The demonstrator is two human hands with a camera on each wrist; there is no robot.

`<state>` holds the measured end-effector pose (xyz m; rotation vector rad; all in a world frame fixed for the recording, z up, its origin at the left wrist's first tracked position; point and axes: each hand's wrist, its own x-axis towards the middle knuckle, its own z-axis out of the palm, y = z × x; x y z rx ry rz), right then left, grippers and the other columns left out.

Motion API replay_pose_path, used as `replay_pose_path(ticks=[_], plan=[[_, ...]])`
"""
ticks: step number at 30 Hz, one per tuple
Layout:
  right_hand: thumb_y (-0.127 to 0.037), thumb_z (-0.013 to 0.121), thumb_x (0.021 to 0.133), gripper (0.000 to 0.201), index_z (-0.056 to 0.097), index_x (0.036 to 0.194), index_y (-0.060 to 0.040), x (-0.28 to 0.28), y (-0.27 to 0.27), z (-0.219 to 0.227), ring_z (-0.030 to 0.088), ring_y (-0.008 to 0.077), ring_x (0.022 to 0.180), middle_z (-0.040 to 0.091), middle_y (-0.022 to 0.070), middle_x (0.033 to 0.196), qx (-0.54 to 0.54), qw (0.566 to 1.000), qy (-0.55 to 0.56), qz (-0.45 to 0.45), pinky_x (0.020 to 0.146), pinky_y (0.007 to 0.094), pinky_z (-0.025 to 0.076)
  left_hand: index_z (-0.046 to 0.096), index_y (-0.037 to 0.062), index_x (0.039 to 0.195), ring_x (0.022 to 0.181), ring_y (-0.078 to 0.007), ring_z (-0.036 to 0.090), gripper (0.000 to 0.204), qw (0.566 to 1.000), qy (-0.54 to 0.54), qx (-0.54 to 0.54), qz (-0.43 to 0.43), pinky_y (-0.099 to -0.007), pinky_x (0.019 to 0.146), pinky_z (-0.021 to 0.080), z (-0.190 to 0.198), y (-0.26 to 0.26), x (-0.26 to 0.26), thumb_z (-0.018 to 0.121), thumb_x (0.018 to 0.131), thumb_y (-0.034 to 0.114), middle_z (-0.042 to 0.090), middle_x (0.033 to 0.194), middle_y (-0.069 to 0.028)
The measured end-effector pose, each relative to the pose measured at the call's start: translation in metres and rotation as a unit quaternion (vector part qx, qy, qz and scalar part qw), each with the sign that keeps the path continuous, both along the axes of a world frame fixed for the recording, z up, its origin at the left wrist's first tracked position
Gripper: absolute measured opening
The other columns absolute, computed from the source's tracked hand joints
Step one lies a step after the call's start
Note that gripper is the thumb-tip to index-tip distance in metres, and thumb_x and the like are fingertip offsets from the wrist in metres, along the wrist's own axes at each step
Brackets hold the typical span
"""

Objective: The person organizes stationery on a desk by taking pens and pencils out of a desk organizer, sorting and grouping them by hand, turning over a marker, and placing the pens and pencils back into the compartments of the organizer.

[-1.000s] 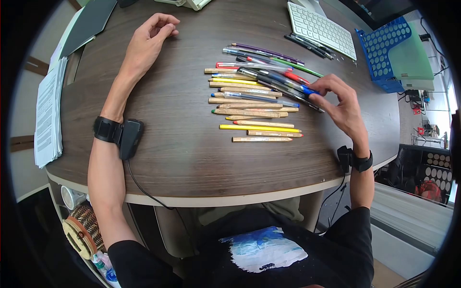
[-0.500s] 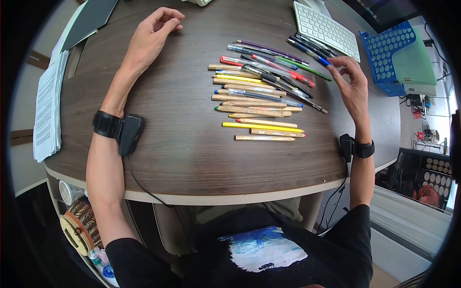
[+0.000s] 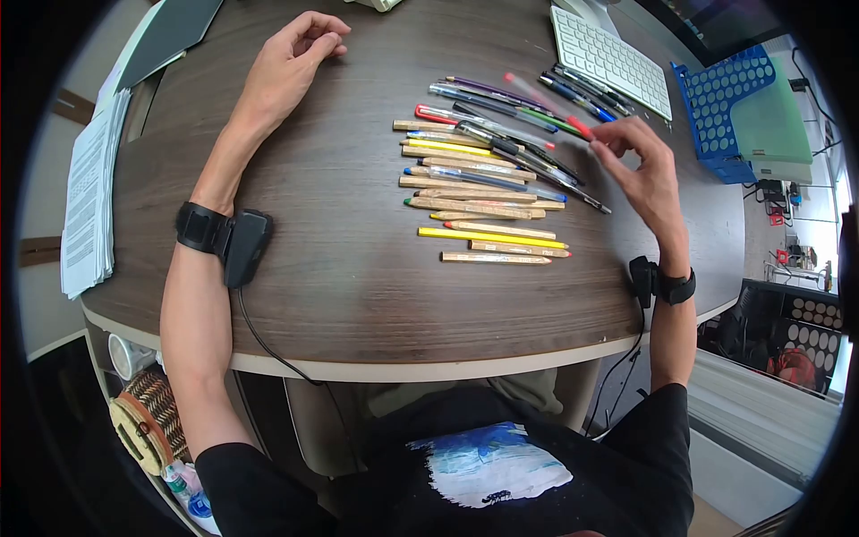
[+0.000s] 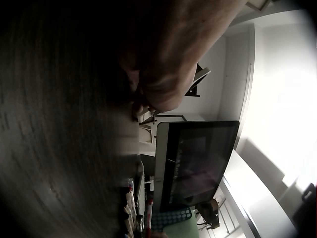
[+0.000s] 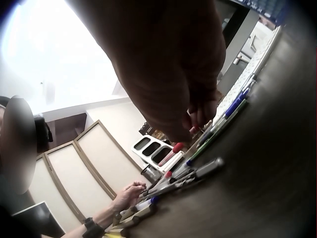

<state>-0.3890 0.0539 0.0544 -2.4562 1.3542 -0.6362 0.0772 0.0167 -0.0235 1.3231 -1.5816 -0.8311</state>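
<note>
Between its thumb and fingers my right hand (image 3: 641, 170) pinches the end of a red pen (image 3: 577, 125), whose clear barrel slants up to the left over the green pen (image 3: 540, 119). In the right wrist view the red pen (image 5: 177, 147) shows beside the fingertips. Left of that hand lie black pens (image 3: 537, 159) and, below them, a stack of wooden pencils (image 3: 483, 210) with a yellow one (image 3: 492, 237). A separate bunch of dark and blue pens (image 3: 586, 94) lies by the keyboard. My left hand (image 3: 284, 72) rests at the upper left, loosely curled, holding nothing.
A white keyboard (image 3: 613, 63) stands at the upper right, with a blue perforated holder (image 3: 723, 103) beyond it. Papers (image 3: 94, 197) are stacked at the left edge. A monitor (image 3: 716, 27) is at the top right.
My right hand has let go of a blue pen beside the keyboard bunch, come back slightly toward me and taken hold of a red pen from the pile. The left hand is nearly still.
</note>
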Motion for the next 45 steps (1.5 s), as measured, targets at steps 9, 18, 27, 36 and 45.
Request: replay_pose_path(ticks=[9, 18, 27, 36, 45], plan=[[-0.009, 0.081, 0.095, 0.02, 0.081, 0.114, -0.004, 0.014, 0.01, 0.003, 0.065, 0.0157, 0.084, 0.075, 0.0058, 0.1, -0.019, 0.999, -0.024, 0.015, 0.076, 0.0305, 0.053, 0.07, 0.0043, 0.127, 0.113, -0.0127, 0.069, 0.025, 1.0, -0.008, -0.002, 0.002, -0.0296, 0.109, 0.05, 0.002, 0.0, -0.001, 0.06, 0.114, 0.023, 0.07, 0.12, -0.0002], [-0.011, 0.08, 0.096, 0.018, 0.078, 0.112, -0.0026, 0.05, 0.012, -0.006, 0.065, 0.0202, 0.083, 0.074, 0.0073, 0.096, 0.005, 0.997, 0.005, 0.076, 0.077, 0.0342, 0.054, 0.07, 0.0041, 0.127, 0.112, -0.0118, 0.068, 0.026, 1.0, 0.004, -0.003, -0.001, -0.0291, 0.108, 0.05, 0.004, 0.001, -0.001, 0.06, 0.113, 0.024, 0.07, 0.118, 0.0002], [-0.008, 0.08, 0.093, 0.017, 0.077, 0.109, -0.0009, 0.034, 0.033, -0.001, 0.064, 0.0157, 0.08, 0.074, 0.0051, 0.092, 0.12, 0.992, -0.038, 0.03, 0.08, 0.0333, 0.055, 0.07, 0.0053, 0.127, 0.112, -0.0119, 0.069, 0.025, 1.0, 0.006, -0.027, -0.01, -0.0293, 0.107, 0.05, -0.006, -0.002, 0.004, 0.06, 0.113, 0.024, 0.07, 0.119, 0.0004], [-0.009, 0.081, 0.094, 0.02, 0.079, 0.112, 0.0007, 0.038, 0.041, 0.009, 0.065, 0.0183, 0.078, 0.077, 0.0094, 0.097, 0.093, 0.995, 0.03, 0.026, 0.077, 0.0343, 0.055, 0.07, 0.005, 0.127, 0.112, -0.0121, 0.069, 0.025, 0.999, 0.016, -0.025, -0.02, -0.0291, 0.107, 0.051, -0.006, -0.004, 0.005, 0.06, 0.113, 0.024, 0.07, 0.118, 0.0009], [-0.007, 0.082, 0.092, 0.022, 0.08, 0.113, -0.0012, 0.043, 0.048, 0.005, 0.068, 0.0176, 0.079, 0.076, 0.0087, 0.095, 0.091, 0.995, -0.001, 0.032, 0.076, 0.0348, 0.056, 0.07, 0.0057, 0.127, 0.111, -0.0119, 0.069, 0.026, 0.999, 0.0, -0.038, -0.016, -0.0299, 0.108, 0.05, -0.007, -0.002, 0.005, 0.06, 0.114, 0.025, 0.071, 0.119, 0.0008]])
